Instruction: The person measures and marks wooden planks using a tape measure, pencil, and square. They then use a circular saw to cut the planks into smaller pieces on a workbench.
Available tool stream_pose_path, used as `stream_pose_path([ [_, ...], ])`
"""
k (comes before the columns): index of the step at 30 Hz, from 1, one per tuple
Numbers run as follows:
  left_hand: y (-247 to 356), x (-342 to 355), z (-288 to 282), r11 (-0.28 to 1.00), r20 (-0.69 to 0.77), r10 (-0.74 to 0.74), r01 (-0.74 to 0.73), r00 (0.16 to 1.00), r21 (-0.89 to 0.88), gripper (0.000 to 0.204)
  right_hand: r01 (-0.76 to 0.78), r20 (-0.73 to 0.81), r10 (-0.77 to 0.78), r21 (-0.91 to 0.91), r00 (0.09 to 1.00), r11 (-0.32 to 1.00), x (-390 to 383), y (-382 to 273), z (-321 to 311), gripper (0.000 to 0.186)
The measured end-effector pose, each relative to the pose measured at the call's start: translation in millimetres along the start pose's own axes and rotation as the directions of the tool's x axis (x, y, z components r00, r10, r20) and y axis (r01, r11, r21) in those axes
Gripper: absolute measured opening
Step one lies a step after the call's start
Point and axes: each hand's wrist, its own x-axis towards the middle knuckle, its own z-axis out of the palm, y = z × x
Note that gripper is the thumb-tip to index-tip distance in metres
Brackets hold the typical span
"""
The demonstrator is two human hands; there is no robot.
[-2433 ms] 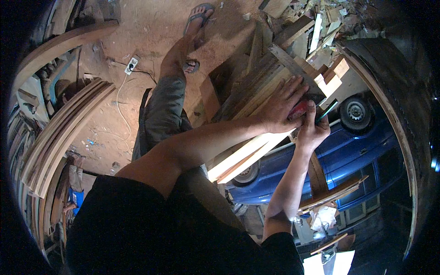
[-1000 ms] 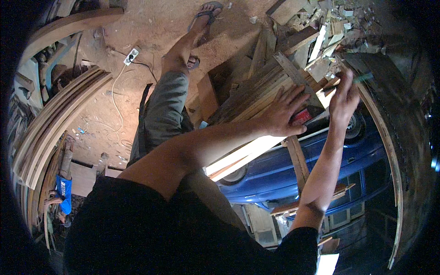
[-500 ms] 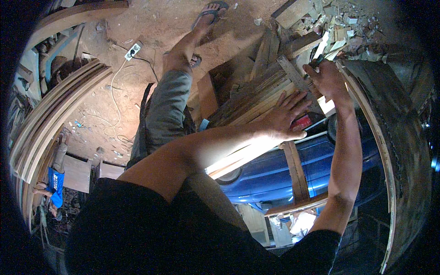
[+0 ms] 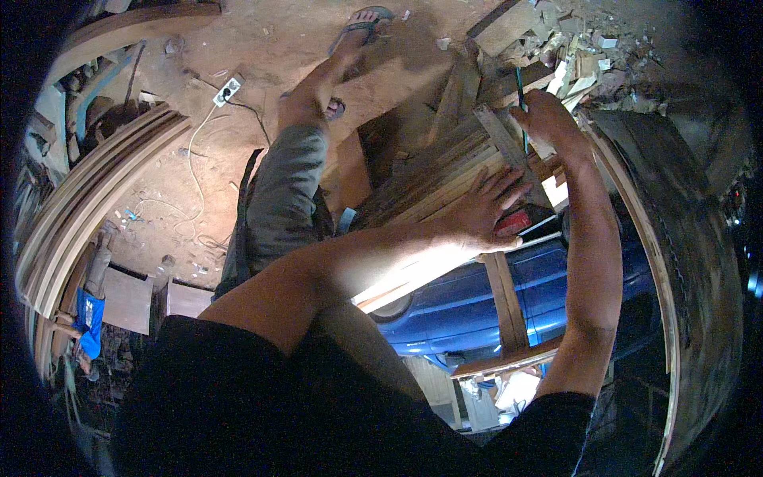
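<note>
Two hands: both out over the timber, the right hand [image 4: 550,119] up near the far end and the left hand [image 4: 481,213] lower down, closer to the body
Green stick's line: here it stands almost straight up and down the view, long axis leaning a touch, top end slightly to the left; which end is the tip, I cannot tell
Green stick's make: pencil-thin, straight, dark green [image 4: 520,83]
Timber: rough boards [image 4: 437,179], brown with paler strips, running from lower left to upper right, and a flat, worn grey plank [image 4: 501,137] lying slantwise across their far end
Right grip: fingers curled and thumb in, closed round the green stick, which shows above the fist and again below the thumb, its lower end just beside the grey plank
Left palm: down on the boards, fingers fanned wide, and there beside the thumb sits a small red block [image 4: 513,223]; whether the thumb presses it, I cannot tell
Beyond: glossy blue car [image 4: 465,310], curved panels catching the light
</note>
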Motion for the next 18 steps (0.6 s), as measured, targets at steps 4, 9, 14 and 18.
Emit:
stream_pose_path([
  [4,1,0,0,1.000,0.040,-0.008,0.008,0.999,0.000,0.108,-0.044,-0.088,0.042,-0.014,0.995,0.999,32,20,25,0.051],
  [9,0,1,4,1.000,0.008,-0.022,0.021,1.000,0.016,0.106,-0.002,-0.199,0.005,0.018,0.980,1.000,11,19,31,0.048],
  [14,1,2,2,0.999,0.025,-0.036,0.036,0.999,-0.005,0.105,-0.031,-0.174,0.033,0.010,0.984,0.999,-40,5,9,0.043],
  [18,9,2,0,0.999,0.038,-0.050,0.050,0.998,0.010,0.105,-0.013,-0.159,-0.005,-0.113,0.987,0.994,-92,2,-21,0.040],
])
